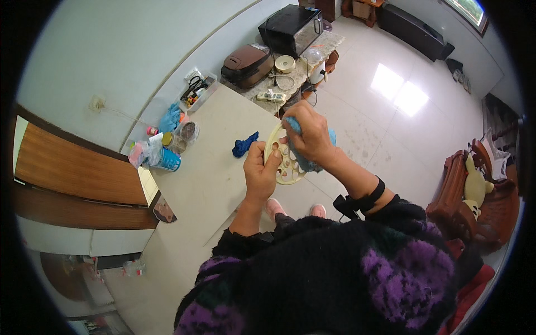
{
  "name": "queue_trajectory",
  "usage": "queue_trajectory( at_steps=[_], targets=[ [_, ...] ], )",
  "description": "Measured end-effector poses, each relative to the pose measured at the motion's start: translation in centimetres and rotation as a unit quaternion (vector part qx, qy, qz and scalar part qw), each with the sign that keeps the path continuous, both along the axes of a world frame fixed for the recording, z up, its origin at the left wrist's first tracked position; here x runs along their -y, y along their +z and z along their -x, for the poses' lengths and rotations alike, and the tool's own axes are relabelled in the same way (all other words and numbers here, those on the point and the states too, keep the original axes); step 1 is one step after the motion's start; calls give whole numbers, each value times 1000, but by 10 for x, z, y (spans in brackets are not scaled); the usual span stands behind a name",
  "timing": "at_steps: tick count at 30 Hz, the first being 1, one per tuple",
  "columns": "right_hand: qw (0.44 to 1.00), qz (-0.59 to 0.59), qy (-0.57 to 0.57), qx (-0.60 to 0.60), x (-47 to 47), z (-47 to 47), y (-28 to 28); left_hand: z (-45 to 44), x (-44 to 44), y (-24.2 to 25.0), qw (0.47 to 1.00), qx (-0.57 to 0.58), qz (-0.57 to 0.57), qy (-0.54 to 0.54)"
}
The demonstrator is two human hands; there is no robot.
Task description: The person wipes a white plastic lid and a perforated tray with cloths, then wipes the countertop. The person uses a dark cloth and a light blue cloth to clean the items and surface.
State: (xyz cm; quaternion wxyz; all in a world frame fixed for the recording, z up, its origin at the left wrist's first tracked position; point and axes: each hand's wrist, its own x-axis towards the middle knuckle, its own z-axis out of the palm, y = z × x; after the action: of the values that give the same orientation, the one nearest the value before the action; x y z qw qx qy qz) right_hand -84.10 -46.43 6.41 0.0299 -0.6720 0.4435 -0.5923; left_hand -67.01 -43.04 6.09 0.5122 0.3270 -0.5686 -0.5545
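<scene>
My left hand (262, 169) grips the left edge of a round, pale yellow plate with many holes (286, 179), its thumb lying across the face. A light blue cloth (309, 163) is bunched in my right hand (307, 134), pressed against the plate's right side. Cloth and fingers hide much of that side. The plate is held up off any surface, tilted, with the floor showing through some of its holes. Just left of my left hand, a crumpled dark blue cloth (245, 145) lies on the pale tabletop (213, 167).
A clear bin of scissors and small items (199, 90) stands along the wall, near jars and a blue canister (169, 160). Beyond are a brown rice cooker (247, 66), a power strip (271, 97) and a black oven (291, 30). A wooden chair (452, 188) holds a plush toy (475, 184).
</scene>
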Motion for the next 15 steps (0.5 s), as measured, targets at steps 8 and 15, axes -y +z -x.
queue_trajectory(
  at_steps=[8,15],
  targets=[
    [1000,15,-2,-27,-1,-2,-1,2,0,-1,1000,-14,-1,-2],
    [999,-9,-41,-15,-6,-3,2,3,-5,-4,998,-60,-9,18]
  ],
)
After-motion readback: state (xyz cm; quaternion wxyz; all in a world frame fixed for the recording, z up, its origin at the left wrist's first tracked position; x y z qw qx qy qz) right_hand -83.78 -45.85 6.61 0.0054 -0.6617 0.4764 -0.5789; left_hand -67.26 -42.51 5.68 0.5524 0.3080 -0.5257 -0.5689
